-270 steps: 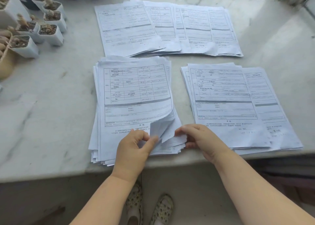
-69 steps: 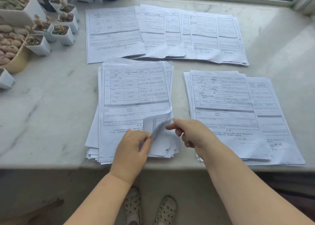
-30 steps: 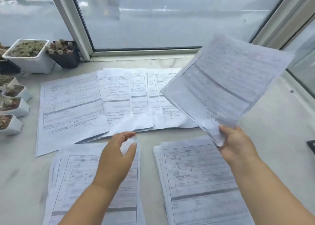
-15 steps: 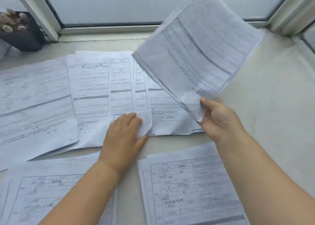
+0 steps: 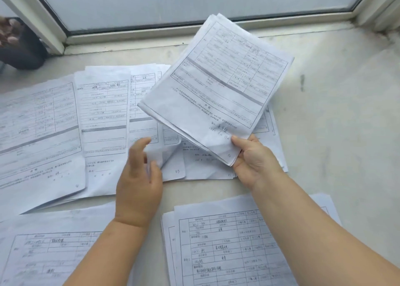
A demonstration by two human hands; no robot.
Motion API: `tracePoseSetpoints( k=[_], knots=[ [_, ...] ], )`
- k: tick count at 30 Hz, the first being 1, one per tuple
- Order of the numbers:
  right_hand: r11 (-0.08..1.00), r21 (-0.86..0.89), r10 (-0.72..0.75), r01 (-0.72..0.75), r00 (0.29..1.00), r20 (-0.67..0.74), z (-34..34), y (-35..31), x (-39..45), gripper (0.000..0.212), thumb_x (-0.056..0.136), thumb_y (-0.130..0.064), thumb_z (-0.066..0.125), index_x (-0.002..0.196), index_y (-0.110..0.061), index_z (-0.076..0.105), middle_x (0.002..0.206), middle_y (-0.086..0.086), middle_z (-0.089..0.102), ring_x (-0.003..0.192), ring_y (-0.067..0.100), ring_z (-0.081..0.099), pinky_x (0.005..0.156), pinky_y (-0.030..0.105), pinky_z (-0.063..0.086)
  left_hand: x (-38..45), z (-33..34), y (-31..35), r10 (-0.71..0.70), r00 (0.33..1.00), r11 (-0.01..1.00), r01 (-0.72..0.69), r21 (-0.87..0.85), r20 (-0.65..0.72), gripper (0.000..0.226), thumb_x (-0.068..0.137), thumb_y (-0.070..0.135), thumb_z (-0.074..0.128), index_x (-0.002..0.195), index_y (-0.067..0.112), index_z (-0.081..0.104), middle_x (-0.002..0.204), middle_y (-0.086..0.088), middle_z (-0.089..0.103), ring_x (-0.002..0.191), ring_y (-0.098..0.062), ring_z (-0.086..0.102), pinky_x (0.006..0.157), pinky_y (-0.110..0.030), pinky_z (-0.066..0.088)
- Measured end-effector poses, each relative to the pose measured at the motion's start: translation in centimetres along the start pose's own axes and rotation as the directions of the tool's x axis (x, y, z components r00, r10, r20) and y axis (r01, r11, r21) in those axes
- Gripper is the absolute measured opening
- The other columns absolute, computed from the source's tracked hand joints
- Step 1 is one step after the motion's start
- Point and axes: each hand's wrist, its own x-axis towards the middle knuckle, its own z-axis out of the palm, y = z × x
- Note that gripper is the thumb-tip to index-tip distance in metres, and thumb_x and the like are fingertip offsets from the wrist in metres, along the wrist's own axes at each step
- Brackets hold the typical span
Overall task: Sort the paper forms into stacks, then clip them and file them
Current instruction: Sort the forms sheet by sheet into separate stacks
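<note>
A pale stone sill (image 5: 337,117) runs under a window (image 5: 194,2) and carries all the paper. Across its far half lies a fanned row (image 5: 65,123) of printed forms, overlapping one another from the left edge to just past the middle. Nearer the person, two stacks sit side by side with a bare strip between them: a left stack (image 5: 43,249), partly cut off by the picture's edge, and a right stack (image 5: 227,246), whose top sheet shows a ruled table with handwriting. Above the right end of the row, a thin sheaf (image 5: 216,86) of forms is held off the sill, tilted with its top leaning right; it covers part of the sheets beneath it. The right hand (image 5: 255,162) pinches the sheaf's lower corner, thumb on the printed face and fingers curled behind. The left hand (image 5: 138,177) reaches over the near edge of the row, its fingers loosely spread and blurred, beside a sheet corner that curls up; whether they grip that corner I cannot tell. At the far left a dark pot (image 5: 19,47) stands by the window frame, mostly out of the picture.
</note>
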Motion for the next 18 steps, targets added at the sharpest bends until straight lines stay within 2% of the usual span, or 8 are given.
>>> tracePoseSetpoints(
  k=[2, 4, 7, 10, 14, 18],
  knots=[
    [0.998, 0.055, 0.021, -0.02, 1.0, -0.019, -0.2, -0.2, 0.1, 0.026, 0.095, 0.007, 0.047, 0.106, -0.012, 0.062, 0.09, 0.007, 0.075, 0.078, 0.022, 0.073, 0.065, 0.044, 0.06, -0.1, 0.5, -0.2, 0.126, 0.985, 0.982, -0.141, 0.129, 0.116, 0.04, 0.085, 0.033, 0.055, 0.123, 0.027, 0.05, 0.107, -0.003, 0.051, 0.096, -0.017, 0.051, 0.083, -0.033, 0.045],
    [0.995, 0.098, 0.033, -0.031, 0.999, -0.022, -0.3, -0.6, 0.0, 0.024, 0.095, 0.005, 0.048, 0.103, -0.013, 0.061, 0.094, 0.009, 0.074, 0.084, 0.025, 0.071, 0.066, 0.042, 0.06, -0.2, 1.0, -0.3, 0.094, 0.965, 0.946, -0.163, 0.279, 0.245, 0.062, 0.075, 0.057, 0.053, 0.128, 0.026, 0.049, 0.126, -0.006, 0.048, 0.115, -0.025, 0.046, 0.1, -0.045, 0.04],
    [0.993, 0.11, 0.041, -0.039, 0.999, -0.018, 0.0, -1.2, -0.2, 0.023, 0.097, 0.001, 0.046, 0.093, -0.018, 0.059, 0.079, 0.004, 0.075, 0.077, 0.024, 0.069, 0.065, 0.04, 0.057, -0.2, 1.4, 0.3, 0.029, 0.957, 0.913, -0.143, 0.382, 0.289, 0.077, 0.071, 0.064, 0.045, 0.133, 0.019, 0.043, 0.133, -0.008, 0.046, 0.124, -0.03, 0.041, 0.106, -0.05, 0.034],
    [0.992, 0.12, 0.044, -0.043, 0.999, -0.005, 0.1, -1.3, -0.3, 0.024, 0.097, 0.001, 0.046, 0.095, -0.018, 0.059, 0.081, 0.004, 0.075, 0.077, 0.024, 0.07, 0.061, 0.038, 0.057, 0.0, 1.3, 0.2, 0.058, 0.95, 0.904, -0.18, 0.388, 0.306, 0.063, 0.079, 0.045, 0.048, 0.133, 0.011, 0.046, 0.131, -0.012, 0.05, 0.123, -0.034, 0.045, 0.104, -0.05, 0.038],
    [0.992, 0.121, 0.033, -0.034, 0.999, 0.012, 0.1, -1.1, -0.5, 0.025, 0.097, 0.002, 0.044, 0.096, -0.018, 0.058, 0.078, 0.004, 0.076, 0.067, 0.021, 0.073, 0.056, 0.039, 0.059, -0.1, 1.1, 0.4, 0.087, 0.951, 0.913, -0.195, 0.358, 0.296, 0.056, 0.076, 0.018, 0.053, 0.13, 0.005, 0.049, 0.126, -0.014, 0.055, 0.113, -0.034, 0.053, 0.095, -0.047, 0.046],
    [0.997, 0.071, 0.018, -0.017, 1.0, -0.016, 0.2, -0.9, -0.6, 0.022, 0.097, 0.001, 0.045, 0.094, -0.018, 0.055, 0.089, 0.005, 0.073, 0.08, 0.024, 0.069, 0.07, 0.043, 0.055, 0.7, 0.5, 0.6, 0.08, 0.967, 0.88, -0.182, 0.438, 0.241, 0.068, 0.072, -0.013, 0.05, 0.137, 0.008, 0.045, 0.137, -0.015, 0.046, 0.11, -0.039, 0.054, 0.077, -0.042, 0.049]
  ],
)
